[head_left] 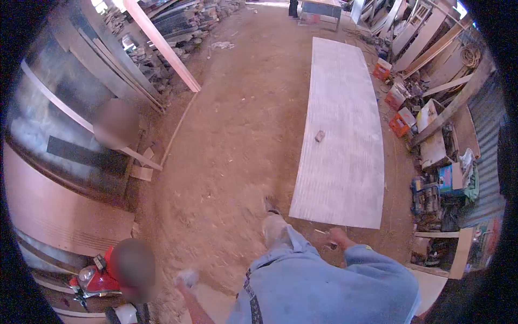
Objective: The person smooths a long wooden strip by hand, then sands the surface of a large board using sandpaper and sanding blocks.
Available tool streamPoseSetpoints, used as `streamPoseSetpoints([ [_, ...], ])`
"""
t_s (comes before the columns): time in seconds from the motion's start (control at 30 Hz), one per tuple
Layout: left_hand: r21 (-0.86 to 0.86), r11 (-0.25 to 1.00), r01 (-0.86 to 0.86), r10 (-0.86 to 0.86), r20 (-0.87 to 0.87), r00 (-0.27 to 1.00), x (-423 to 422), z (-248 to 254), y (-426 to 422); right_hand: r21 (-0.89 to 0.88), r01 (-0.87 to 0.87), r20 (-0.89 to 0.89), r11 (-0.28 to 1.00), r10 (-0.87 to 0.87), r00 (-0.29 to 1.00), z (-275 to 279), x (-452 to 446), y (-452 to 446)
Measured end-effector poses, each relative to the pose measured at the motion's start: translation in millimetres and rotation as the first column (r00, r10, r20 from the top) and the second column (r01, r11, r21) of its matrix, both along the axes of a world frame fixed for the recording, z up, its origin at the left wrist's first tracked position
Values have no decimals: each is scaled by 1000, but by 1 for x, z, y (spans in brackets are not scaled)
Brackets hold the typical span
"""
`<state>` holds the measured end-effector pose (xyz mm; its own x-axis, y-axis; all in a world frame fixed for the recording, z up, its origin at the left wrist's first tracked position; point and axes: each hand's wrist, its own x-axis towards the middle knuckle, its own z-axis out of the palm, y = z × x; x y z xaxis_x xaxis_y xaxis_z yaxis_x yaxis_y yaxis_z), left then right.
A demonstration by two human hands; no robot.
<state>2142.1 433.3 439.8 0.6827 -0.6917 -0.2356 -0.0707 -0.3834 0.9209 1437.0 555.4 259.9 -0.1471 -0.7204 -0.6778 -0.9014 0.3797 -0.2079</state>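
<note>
My left hand (180, 283) hangs low at my left side, closed around a small whitish, crumpled-looking thing (189, 277) blurred by motion. On the other side my right hand (339, 236) is beside my body, just short of the near end of a long pale ribbed sheet (345, 178). Its fingers curl downward and are too small and smeared to show whether they hold anything. A small brownish block (320, 136) lies on the sheet. My foot (271, 206) steps on the dirt floor, left of the sheet's near corner.
Boards and dark panels (70, 146) lean along the left. A red motorcycle (97, 275) stands at lower left, near blurred round patches. Crates (402, 122), boxes (449, 178) and timber line the right wall. Stacked wood (183, 27) and a table (321, 9) are at the back.
</note>
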Motion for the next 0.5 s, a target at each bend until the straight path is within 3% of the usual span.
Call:
streamPoseSetpoints([
  [0.03,-10,998,63,-63,-45,997,-21,-7,-27,-7,2,3,1000,-2,1000,14,-2,-19],
  [0.1,-18,983,181,-182,-155,971,-77,-24,-76,78,290,-3,954,-291,957,67,6,-75],
  [0.23,-42,910,413,-393,-406,825,-206,-75,-186,-41,415,-24,909,-416,909,58,-15,-189],
  [0.3,58,882,467,-398,-437,807,-252,-104,-246,-102,294,-20,950,-298,954,45,-32,-250],
  [0.33,43,878,476,-413,-435,801,-266,-86,-277,-240,223,10,945,-227,974,25,-36,-267],
  [0.37,6,866,501,-447,-441,778,-295,-32,-296,-383,133,12,914,-139,990,13,-58,-291],
  [0.4,-15,856,517,-469,-448,761,-314,-1,-317,-153,141,37,978,-137,990,23,-70,-326],
  [0.43,-36,863,503,-464,-450,763,-319,-6,-350,-207,150,34,967,-146,989,24,-78,-353],
  [0.47,-15,876,482,-440,-436,786,-317,-15,-372,-218,312,142,925,-286,948,43,-82,-381],
  [0.5,13,895,447,-404,-403,821,-311,-25,-395,-143,200,137,969,-181,974,81,-86,-416],
])
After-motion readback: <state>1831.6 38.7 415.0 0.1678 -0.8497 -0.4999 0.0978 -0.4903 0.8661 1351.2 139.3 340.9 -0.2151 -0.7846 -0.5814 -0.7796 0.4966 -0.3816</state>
